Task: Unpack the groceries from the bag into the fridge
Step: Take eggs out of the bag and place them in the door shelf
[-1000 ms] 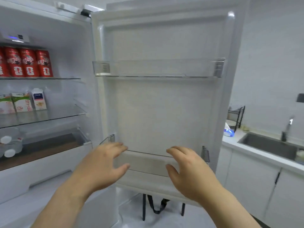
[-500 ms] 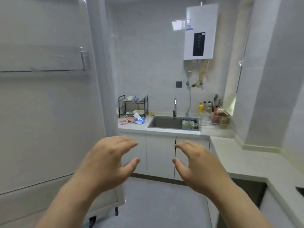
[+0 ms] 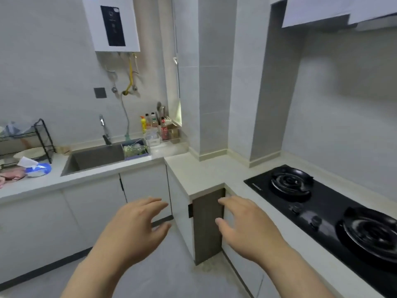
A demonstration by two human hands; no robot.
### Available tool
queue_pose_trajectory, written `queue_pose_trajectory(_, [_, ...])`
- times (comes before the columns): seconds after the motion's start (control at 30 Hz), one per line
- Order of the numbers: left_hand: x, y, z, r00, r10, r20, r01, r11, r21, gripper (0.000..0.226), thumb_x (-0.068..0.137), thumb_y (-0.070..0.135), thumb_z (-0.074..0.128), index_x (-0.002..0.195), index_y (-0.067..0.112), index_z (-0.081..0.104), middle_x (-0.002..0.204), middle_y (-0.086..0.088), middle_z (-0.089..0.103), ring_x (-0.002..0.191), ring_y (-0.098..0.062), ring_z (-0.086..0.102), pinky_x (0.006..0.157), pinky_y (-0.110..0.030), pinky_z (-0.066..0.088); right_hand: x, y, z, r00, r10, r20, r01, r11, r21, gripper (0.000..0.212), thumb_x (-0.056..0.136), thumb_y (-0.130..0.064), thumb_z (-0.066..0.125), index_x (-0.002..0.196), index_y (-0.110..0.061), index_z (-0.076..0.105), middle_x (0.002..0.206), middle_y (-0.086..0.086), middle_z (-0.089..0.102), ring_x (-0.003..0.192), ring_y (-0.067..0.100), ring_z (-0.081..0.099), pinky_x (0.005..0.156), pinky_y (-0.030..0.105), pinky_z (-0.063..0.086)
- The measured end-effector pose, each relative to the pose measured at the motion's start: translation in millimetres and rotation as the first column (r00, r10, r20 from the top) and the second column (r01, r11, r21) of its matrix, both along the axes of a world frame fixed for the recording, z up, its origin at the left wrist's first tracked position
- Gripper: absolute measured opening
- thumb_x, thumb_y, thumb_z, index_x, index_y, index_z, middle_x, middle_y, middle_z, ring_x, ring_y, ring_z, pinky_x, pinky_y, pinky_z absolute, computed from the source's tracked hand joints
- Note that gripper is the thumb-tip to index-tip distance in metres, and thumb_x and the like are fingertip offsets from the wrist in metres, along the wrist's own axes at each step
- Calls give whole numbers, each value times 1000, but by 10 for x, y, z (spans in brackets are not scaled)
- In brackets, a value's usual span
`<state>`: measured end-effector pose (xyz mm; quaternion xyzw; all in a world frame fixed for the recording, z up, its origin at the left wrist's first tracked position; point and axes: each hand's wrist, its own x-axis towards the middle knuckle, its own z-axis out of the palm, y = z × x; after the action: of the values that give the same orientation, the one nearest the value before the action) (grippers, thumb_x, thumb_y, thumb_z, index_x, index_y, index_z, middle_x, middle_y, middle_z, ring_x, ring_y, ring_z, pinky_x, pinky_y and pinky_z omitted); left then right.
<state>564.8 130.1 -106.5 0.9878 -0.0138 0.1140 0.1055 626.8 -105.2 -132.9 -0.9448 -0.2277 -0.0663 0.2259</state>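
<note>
Left hand and right hand empty, fingers loosely spread, near the inner corner of the pale stone desk. No bag or fridge in view; I judge next: find bag, take item.

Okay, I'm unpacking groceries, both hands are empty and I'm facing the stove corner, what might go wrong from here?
1. Neither the bag nor the fridge is in view, and the left hand and right hand hold nothing, so unpacking may stall.
2. The right hand hovers near the counter corner and the knobs of the hob; a careless reach might bump the edge or nudge a knob.
</note>
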Motion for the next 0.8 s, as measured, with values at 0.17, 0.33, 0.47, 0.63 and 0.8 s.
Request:
queue_pose_trajectory(0.17, [445,-467,-338,973,-216,-84,209,974,-82,53,95,56,45,145,41,38,150,24,35,138,1,33,113,-20,26,-138,-666,-261,966,-252,-54,249,967,-54,50,97,-46,46,145,-34,37,145,-19,41,132,5,36,107,20,30])
queue_pose_trajectory(0.33, [749,-1148,-582,883,-451,-130,428,888,-169,50,93,55,47,141,41,43,147,27,37,133,3,37,109,-20,33,-514,-1429,-390,858,-511,-60,503,857,-112,50,97,-46,46,145,-33,39,143,-19,43,132,7,37,107,22,32])
queue_pose_trajectory(0.47, [872,-1814,-650,793,-593,-144,564,802,-196,50,93,56,49,141,43,43,145,28,39,134,4,35,110,-19,27,-852,-1997,-419,738,-672,-70,662,740,-118,49,97,-47,47,144,-35,39,142,-19,43,132,7,38,104,23,35])
queue_pose_trajectory(0.63, [902,-2571,-671,692,-708,-140,666,702,-252,45,93,50,53,137,41,47,144,28,40,133,4,37,106,-15,29,-1202,-2617,-477,593,-803,-58,795,596,-112,46,95,-47,48,140,-37,44,139,-19,47,128,7,41,100,24,36])
queue_pose_trajectory(0.8, [898,-3234,-703,613,-777,-143,727,625,-284,42,92,48,57,133,41,52,139,28,45,127,5,42,103,-16,35,-1446,-3204,-564,495,-866,-70,859,500,-106,43,93,-47,50,135,-36,48,131,-18,53,118,10,50,99,31,42])
